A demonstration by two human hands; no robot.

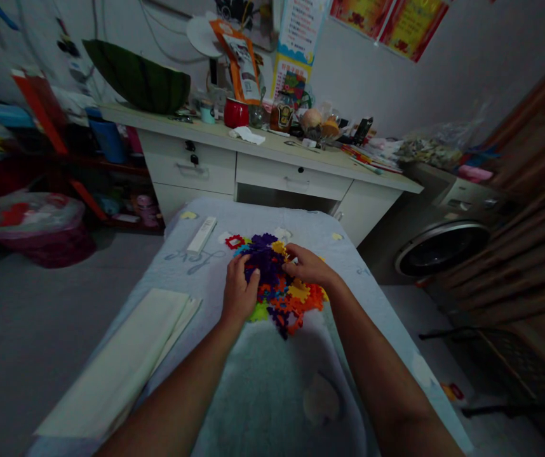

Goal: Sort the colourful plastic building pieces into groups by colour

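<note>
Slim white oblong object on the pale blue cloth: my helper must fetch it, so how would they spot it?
Find the pale blue patterned cloth before the white drawer cabinet. At its far left, beyond the folded cream sheet and left of the colourful heap of toothed plastic pieces, lies the slim white oblong object; unlike them, it is a narrow, straight-edged bar.

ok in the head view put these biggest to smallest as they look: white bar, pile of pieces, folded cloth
1. folded cloth, though it lies nearer the camera
2. pile of pieces, partly covered
3. white bar
</note>
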